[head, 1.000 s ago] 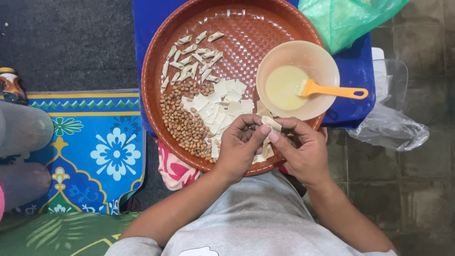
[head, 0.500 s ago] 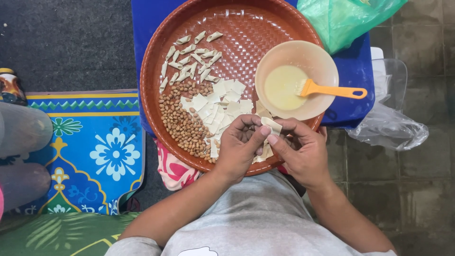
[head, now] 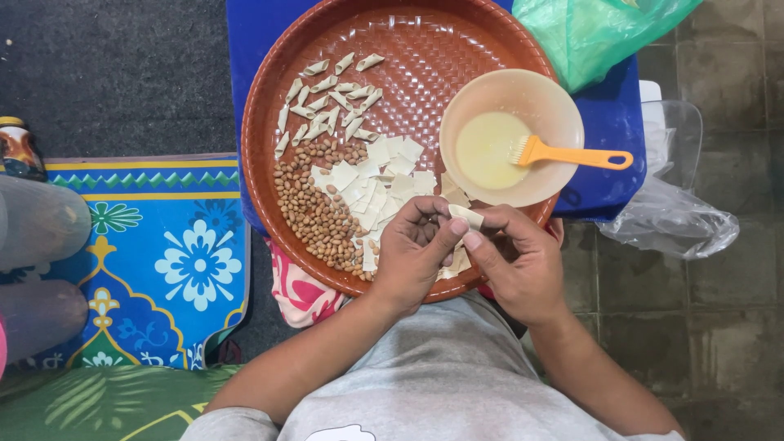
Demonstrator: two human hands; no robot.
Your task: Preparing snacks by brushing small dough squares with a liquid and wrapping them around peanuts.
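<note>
both hands pinch one small pale dough wrapper (head: pixel 465 216) at lower centre: left hand (head: pixel 415 253) and right hand (head: pixel 516 260) closed on it. it's over the round brown plastic tray (head: pixel 425 57) of peanuts (head: pixel 314 214).

A crumpled green plastic bag (head: pixel 600 33) is lying at the top right, overlapping the far corner of the blue surface (head: pixel 608 122) and spilling onto the grey floor tiles. Just below it, at the right edge of that surface, a clear, wrinkled plastic bag (head: pixel 670 204) is sagging onto the tiles, with a pale, indistinct thing showing through its upper part. At the far left edge, a small container (head: pixel 16 147) with a yellow cap and a multicoloured label is standing partly out of view. No signs or screens are showing.
</note>
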